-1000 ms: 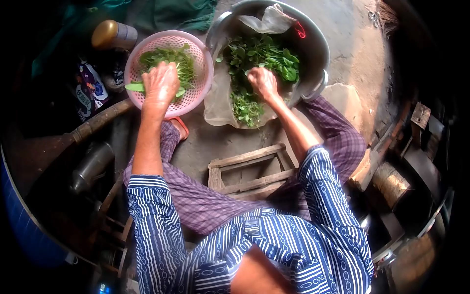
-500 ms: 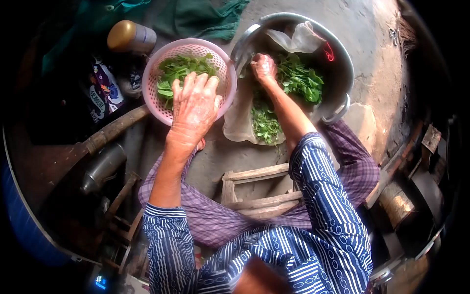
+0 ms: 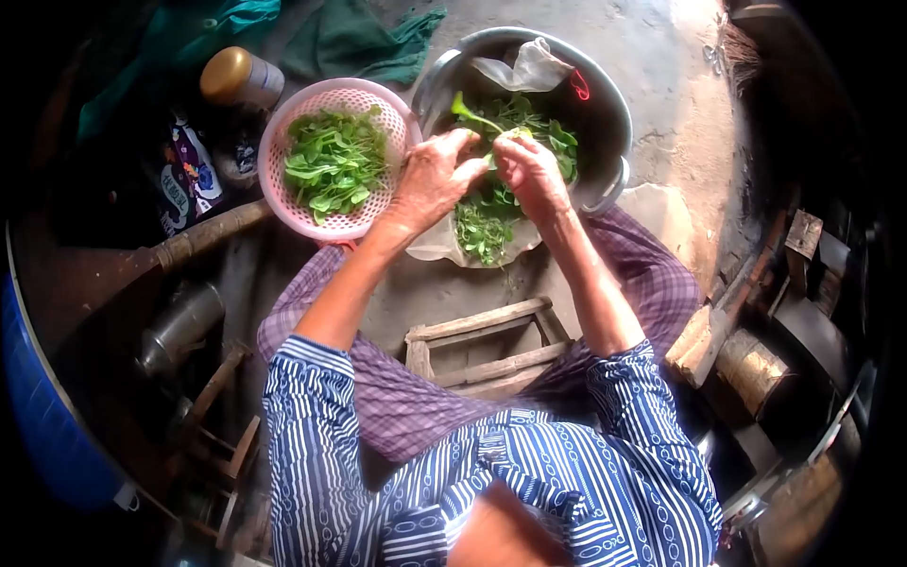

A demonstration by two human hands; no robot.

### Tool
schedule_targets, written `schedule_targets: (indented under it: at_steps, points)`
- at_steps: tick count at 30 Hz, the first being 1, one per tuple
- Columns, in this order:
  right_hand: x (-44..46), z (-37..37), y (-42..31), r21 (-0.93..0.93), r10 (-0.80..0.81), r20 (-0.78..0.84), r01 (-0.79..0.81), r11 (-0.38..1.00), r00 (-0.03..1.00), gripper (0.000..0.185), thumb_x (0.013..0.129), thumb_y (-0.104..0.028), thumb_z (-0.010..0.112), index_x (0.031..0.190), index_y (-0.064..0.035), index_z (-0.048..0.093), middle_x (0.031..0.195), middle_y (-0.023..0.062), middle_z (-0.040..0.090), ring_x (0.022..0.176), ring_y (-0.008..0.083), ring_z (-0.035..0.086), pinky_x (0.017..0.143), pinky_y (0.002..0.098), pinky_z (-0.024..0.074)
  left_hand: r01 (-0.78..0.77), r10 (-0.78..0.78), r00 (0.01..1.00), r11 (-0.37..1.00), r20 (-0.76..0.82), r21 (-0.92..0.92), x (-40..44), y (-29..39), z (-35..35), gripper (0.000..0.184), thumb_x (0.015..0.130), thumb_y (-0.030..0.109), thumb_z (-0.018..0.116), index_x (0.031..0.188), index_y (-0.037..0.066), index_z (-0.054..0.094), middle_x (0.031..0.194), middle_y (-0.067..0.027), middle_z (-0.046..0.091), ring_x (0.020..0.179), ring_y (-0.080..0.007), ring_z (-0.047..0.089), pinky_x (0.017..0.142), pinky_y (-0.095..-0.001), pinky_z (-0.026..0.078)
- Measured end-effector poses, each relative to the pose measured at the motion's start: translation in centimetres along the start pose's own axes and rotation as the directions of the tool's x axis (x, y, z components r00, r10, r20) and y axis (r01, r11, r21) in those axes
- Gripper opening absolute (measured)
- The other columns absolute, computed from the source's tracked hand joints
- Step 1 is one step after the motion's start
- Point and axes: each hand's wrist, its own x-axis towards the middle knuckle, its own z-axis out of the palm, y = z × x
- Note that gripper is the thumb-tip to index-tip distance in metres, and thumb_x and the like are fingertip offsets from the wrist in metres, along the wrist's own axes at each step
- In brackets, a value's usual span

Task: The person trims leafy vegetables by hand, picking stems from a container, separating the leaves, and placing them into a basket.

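My right hand (image 3: 532, 175) pinches a green stem with a leaf (image 3: 472, 113) at its left end, over the metal basin. Close beside it, my left hand (image 3: 436, 180) has its thumb and fingers apart and holds nothing that I can make out. Below both hands, leafy greens (image 3: 484, 233) lie on a pale sheet (image 3: 433, 248) at the front of the metal basin (image 3: 616, 109). More greens (image 3: 333, 163) are heaped in the pink perforated basket (image 3: 274, 142) on the left.
A gold-lidded jar (image 3: 241, 77) and green cloth (image 3: 364, 42) lie at the upper left. A low wooden frame (image 3: 487, 321) stands between my legs. Wood pieces (image 3: 694, 345) are at the right, and a metal cylinder (image 3: 184, 326) is at the left.
My left hand has moved right, from the pink basket to beside my right hand. My right hand has come up from the greens with a leafy stem. The view has shifted slightly.
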Motion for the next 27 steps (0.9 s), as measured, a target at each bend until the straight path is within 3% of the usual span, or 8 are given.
schedule_targets:
  at_steps: [5,10,12,14,18,20,24,27]
  points:
    - [-2.8,3.6,0.0,-0.118,-0.11,-0.081,0.1,0.988,0.991,0.018,0.078,-0.01,0.064,0.092,-0.0007,0.056,0.08,0.0027,0.057,0.067,0.0087,0.053,0.057,0.0205,0.043,0.431,-0.304,0.897,0.764,0.321,-0.481,0.1,0.2,-0.8,0.014,0.079,0.009,0.057,0.086,-0.002,0.061,0.072,-0.0047,0.063,0.064,-0.0091,0.058,0.059,-0.0233,0.048]
    - [-3.2,3.1,-1.5,-0.241,-0.16,-0.002,0.155,0.958,0.987,0.014,0.08,-0.011,0.062,0.087,0.0001,0.059,0.068,0.002,0.057,0.059,0.0081,0.053,0.056,0.0206,0.0436,0.458,-0.311,0.871,0.794,0.381,-0.4,0.3,0.2,-2.1,0.014,0.078,0.009,0.059,0.087,-0.001,0.062,0.07,-0.0044,0.062,0.06,-0.0094,0.057,0.056,-0.0243,0.047]
    - [-3.1,3.1,-2.1,-0.54,-0.184,0.006,0.158,0.827,0.983,0.013,0.08,-0.011,0.062,0.085,0.0009,0.06,0.065,0.0014,0.058,0.055,0.0072,0.053,0.053,0.0204,0.0445,0.456,-0.303,0.864,0.81,0.402,-0.37,0.2,0.3,-2.0,0.017,0.077,0.01,0.059,0.091,-0.001,0.061,0.07,-0.0067,0.063,0.06,-0.0127,0.059,0.057,-0.0269,0.048]
    - [-3.2,3.2,-2.3,-0.677,-0.25,0.018,0.196,0.709,0.968,0.011,0.079,-0.01,0.062,0.082,0.0005,0.061,0.063,0.001,0.059,0.054,0.0057,0.054,0.052,0.02,0.0454,0.134,-0.145,0.978,0.988,0.153,0.083,0.1,0.9,-1.5,0.028,0.076,0.012,0.059,0.102,0.002,0.056,0.073,-0.0131,0.063,0.063,-0.0231,0.062,0.06,-0.0342,0.049]
    - [-3.6,3.1,-1.8,-0.768,-0.261,0.095,0.238,0.595,0.961,0.011,0.077,-0.01,0.063,0.084,-0.0014,0.061,0.066,0.0012,0.061,0.057,0.0039,0.054,0.052,0.0204,0.0454,-0.16,0.116,0.981,0.939,0.158,0.305,-0.5,0.5,-0.7,0.028,0.076,0.018,0.059,0.102,0.008,0.053,0.073,-0.0144,0.061,0.069,-0.0267,0.061,0.066,-0.0395,0.042]
    - [-3.7,3.2,-1.6,-0.872,-0.363,0.241,0.365,0.326,0.9,0.012,0.076,-0.01,0.062,0.086,-0.0029,0.06,0.07,0.0082,0.062,0.061,0.0139,0.06,0.057,0.0273,0.0481,-0.182,0.129,0.976,0.926,0.177,0.33,-0.7,0.2,-0.6,0.023,0.076,0.018,0.059,0.096,0.008,0.056,0.071,-0.0123,0.06,0.069,-0.0262,0.06,0.067,-0.0384,0.042]
    - [-3.6,2.3,-0.9,-0.891,-0.392,0.371,0.442,0.105,0.842,0.011,0.076,-0.012,0.061,0.084,-0.0056,0.058,0.076,0.013,0.06,0.072,0.0298,0.059,0.064,0.0366,0.0483,-0.23,0.151,0.965,0.878,0.214,0.419,-1.1,0.3,-0.2,0.008,0.075,0.016,0.059,0.081,0.01,0.061,0.072,-0.0075,0.057,0.072,-0.0244,0.056,0.07,-0.0361,0.039]
    - [-3.4,1.4,0.2,-0.903,-0.364,0.417,0.425,-0.063,0.833,0.011,0.078,-0.014,0.058,0.079,-0.0049,0.052,0.073,0.0131,0.056,0.069,0.0306,0.058,0.062,0.0397,0.0474,-0.228,0.132,0.967,0.832,0.218,0.506,-1.4,0.6,0.2,0.005,0.073,0.015,0.06,0.074,0.011,0.062,0.08,-0.0072,0.055,0.082,-0.0231,0.053,0.071,-0.0366,0.038]
